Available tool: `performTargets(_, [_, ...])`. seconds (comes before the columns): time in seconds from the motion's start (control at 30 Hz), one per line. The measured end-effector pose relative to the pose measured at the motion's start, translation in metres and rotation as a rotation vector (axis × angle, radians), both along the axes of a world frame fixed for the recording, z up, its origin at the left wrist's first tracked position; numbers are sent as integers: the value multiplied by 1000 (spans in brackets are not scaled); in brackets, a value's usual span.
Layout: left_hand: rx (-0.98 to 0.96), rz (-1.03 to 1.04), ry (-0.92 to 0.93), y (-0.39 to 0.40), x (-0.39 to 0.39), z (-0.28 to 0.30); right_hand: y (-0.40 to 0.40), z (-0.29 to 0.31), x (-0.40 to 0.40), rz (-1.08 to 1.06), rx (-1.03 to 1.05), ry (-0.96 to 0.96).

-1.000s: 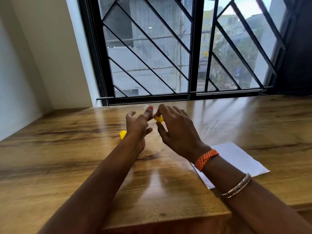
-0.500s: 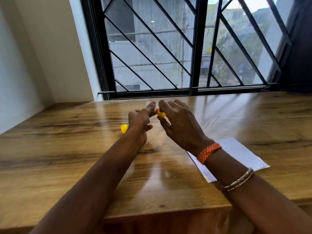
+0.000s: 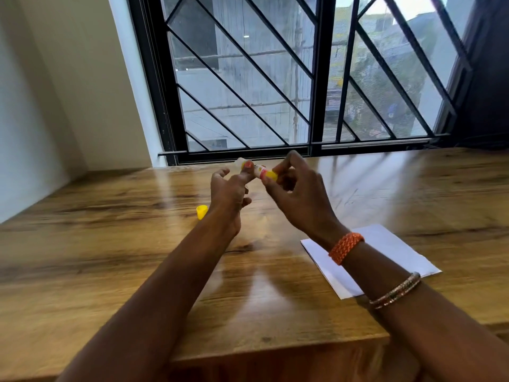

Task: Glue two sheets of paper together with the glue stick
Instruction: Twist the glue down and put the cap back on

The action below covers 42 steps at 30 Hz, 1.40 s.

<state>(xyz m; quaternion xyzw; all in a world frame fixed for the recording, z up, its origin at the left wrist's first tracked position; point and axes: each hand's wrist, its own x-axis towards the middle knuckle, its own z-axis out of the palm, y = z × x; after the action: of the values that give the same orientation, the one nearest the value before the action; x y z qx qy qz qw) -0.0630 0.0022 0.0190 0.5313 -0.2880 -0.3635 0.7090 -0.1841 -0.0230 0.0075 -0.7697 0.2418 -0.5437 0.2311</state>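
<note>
Left hand [image 3: 228, 188] steadies the small white-and-yellow glue stick [image 3: 259, 170]; right hand [image 3: 297, 194] pinches its yellow base. Twist gently (yellow plastic cap [image 3: 202, 211] lies off), raising little glue.

yellow cap [image 3: 202, 211] beside left wrist, paper [image 3: 385, 252] under right forearm

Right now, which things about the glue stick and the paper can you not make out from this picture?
- Glue stick, head view: its middle is hidden by the fingers of the left hand and right hand; the label is too small to read.
- Paper: the right forearm covers part of it, so one sheet or two stacked cannot be told.
- Yellow cap: the left wrist hides its right side.
</note>
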Motion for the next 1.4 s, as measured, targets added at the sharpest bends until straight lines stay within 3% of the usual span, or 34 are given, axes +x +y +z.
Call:
performTargets(0.1, [38, 75, -32, -3, 2, -5, -6, -4, -1, -176, -580, 310])
performTargets(0.17, [50, 97, -38, -4, 3, -8, -6, -7, 1, -223, -652, 392])
performTargets(0.27, [66, 49, -14, -2, 3, -5, -1, -6, 2, -98, -348, 239])
performTargets(0.4, [64, 23, 24, 2, 1, 1, 1, 4, -1, 217, 408, -16])
performTargets(0.47, [61, 17, -1, 3, -1, 2, -1, 3, -2, 255, 456, -14])
performTargets(0.53, [67, 44, -37, 4, -1, 0, -1, 0, -2, 150, 201, 79])
performTargets(0.67, [120, 111, -76, 3, -3, -2, -4, -5, 0, -278, -721, 491])
performTargets(0.7, [125, 107, -66, 3, -3, -2, 0, -4, 0, -358, -832, 517])
performTargets(0.77, [124, 76, -41, 0, -3, -3, 6, -3, 1, -406, -851, 499])
performTargets(0.87, [98, 10, -11, 3, -4, -2, 9, -2, -2, -286, -527, 415])
performTargets(1.07, [36, -40, 39, 9, -8, 5, 9, 13, -9, 308, 824, -47])
performTargets(1.13, [26, -66, 10, 11, -13, 5, 5, 13, -13, 412, 1048, -196])
performTargets(1.2, [18, -67, -20, 12, -15, 5, 3, 12, -15, 442, 1088, -270])
performTargets(1.27, [18, -39, -55, 11, -14, 4, 7, 11, -12, 349, 899, -219])
performTargets(1.3, [25, -21, -63, 10, -13, 3, 8, 8, -11, 203, 647, -106])
performTargets(1.4, [53, 18, -56, 8, -11, -1, 10, -7, -6, -326, -367, 381])
